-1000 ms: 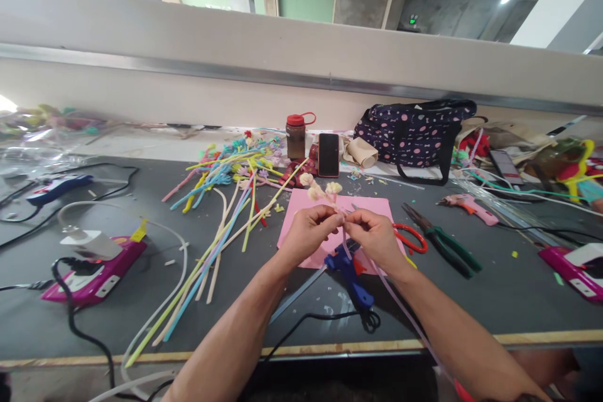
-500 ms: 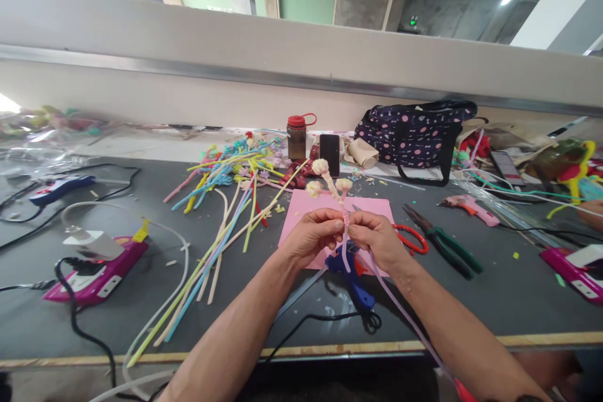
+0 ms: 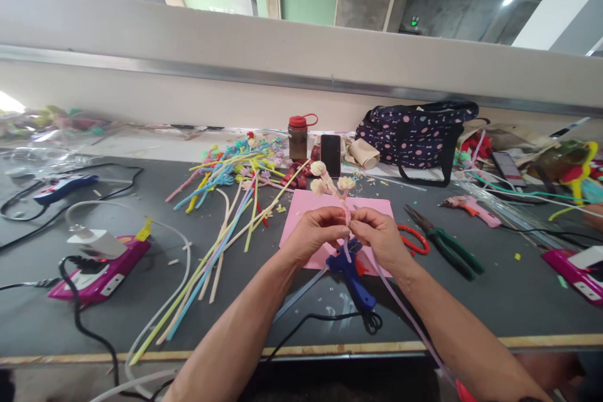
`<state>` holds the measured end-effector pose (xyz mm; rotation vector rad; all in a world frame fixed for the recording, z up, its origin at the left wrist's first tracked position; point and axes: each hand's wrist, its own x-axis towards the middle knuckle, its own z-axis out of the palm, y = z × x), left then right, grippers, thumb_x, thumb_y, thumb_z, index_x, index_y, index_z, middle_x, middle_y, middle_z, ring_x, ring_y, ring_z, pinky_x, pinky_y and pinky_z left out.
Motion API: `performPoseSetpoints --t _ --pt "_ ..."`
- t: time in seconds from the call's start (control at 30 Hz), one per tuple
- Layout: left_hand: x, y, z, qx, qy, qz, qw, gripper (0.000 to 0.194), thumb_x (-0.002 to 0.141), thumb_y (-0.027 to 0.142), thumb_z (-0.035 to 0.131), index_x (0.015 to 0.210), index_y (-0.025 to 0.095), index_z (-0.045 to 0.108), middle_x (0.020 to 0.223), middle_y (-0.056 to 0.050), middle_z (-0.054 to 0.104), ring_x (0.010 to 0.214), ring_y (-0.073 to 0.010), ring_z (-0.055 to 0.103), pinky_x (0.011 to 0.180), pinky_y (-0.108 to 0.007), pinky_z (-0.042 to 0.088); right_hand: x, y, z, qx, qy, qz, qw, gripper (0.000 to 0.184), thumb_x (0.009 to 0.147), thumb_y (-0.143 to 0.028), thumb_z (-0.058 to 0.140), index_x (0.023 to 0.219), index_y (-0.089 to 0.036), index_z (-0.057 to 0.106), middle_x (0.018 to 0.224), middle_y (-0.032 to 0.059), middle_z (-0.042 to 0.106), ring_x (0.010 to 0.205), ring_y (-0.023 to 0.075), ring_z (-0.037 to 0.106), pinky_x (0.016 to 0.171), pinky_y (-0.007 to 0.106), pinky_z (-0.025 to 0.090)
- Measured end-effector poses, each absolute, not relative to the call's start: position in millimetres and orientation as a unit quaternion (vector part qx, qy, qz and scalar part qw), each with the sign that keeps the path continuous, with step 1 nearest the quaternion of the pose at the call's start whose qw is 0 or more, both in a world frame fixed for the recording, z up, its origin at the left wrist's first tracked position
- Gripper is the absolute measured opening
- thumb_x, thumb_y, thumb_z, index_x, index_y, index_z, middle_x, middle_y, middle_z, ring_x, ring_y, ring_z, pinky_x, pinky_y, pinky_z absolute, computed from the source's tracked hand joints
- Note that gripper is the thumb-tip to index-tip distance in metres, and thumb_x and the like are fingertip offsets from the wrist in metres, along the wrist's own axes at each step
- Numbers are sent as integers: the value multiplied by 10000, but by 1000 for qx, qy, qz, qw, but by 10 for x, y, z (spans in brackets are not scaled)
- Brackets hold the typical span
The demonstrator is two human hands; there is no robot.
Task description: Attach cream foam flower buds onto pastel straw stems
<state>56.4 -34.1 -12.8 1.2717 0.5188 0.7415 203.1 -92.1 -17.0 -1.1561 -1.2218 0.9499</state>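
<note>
Above a pink sheet [image 3: 294, 217], both of my hands are closed on a pipe-cleaner flower stem [image 3: 335, 191] with fluffy cream blossoms at its top. My left hand [image 3: 319, 232] pinches the stem from the left. Fingertips of my right hand [image 3: 377, 235] press on it from the right, close to the left fingertips. A pale lilac strip [image 3: 405, 311] trails from my right hand toward the lower right. The stem's light lower end pokes out below my fingers. Under the hands lies a blue glue gun [image 3: 353, 279], partly hidden by them.
Red-handled scissors [image 3: 415, 240] and green-handled pliers [image 3: 447, 244] lie to the right, beyond them a pink glue gun [image 3: 473, 208]. Pipe cleaners [image 3: 221, 239] spread to the left, near a magenta power strip [image 3: 106, 276] with cords. A bottle [image 3: 298, 141], phone [image 3: 330, 155] and patterned bag [image 3: 414, 138] stand behind.
The flower stem has turned and tilted a little, its blossoms shifting. My fingers have moved closer together around it, and less of its lower end shows.
</note>
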Motion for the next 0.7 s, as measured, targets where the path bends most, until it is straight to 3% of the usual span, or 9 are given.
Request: performPoseSetpoints --t 0.1,0.37,0.7 --pt "581 -350 -149 598 241 351 679 289 666 293 667 921 155 660 719 -22 640 645 -128 586 531 -217 450 2034 -915 -163 -514 -529 364 569 152 732 -322 593 708 -173 609 511 -52 437 461 79 356 451 219 290" --pt "559 -320 -135 588 258 362 676 277 662 310 674 885 146 684 734 -35 637 659 -130 574 561 -223 452 2047 -913 -124 -495 -572 353 551 174 753 -280 547 834 -183 666 705 -1 515 574 102 447 509 231 365" --pt "557 -318 -124 616 259 332 666 310 691 316 650 959 163 678 690 -11 609 579 -87 515 501 -188 393 2044 -907 -146 -508 -522 395 560 131 695 -281 611 738 -161 639 551 -34 503 478 80 395 450 215 312"
